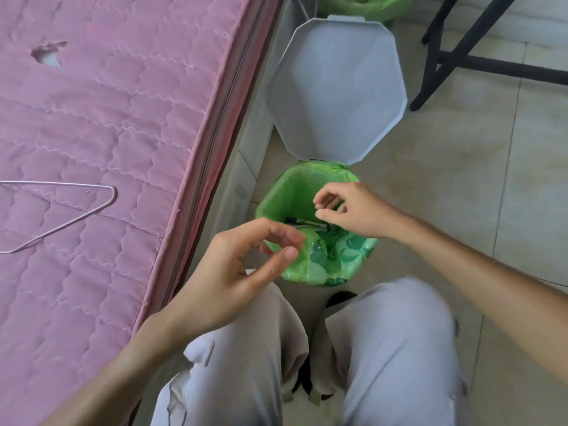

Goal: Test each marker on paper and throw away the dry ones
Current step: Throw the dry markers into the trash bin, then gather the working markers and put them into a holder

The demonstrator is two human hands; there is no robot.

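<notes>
A small bin lined with a green bag [289,192] stands on the floor in front of my knees, its grey lid [335,90] flipped up and back. Inside the bag lies a dark marker [304,223], flat across the opening. My right hand [353,210] hovers over the bin's right side, fingers loosely spread and holding nothing. Over the bin's near left rim is my left hand [242,265], fingers curled but apart, also holding nothing. No paper is in view.
A pink quilted mattress [107,133] fills the left, with a wire hanger [70,207] lying on it. Black chair legs [455,56] stand at the top right. A second green-lined bin [362,4] peeks in at the top. The floor is tiled.
</notes>
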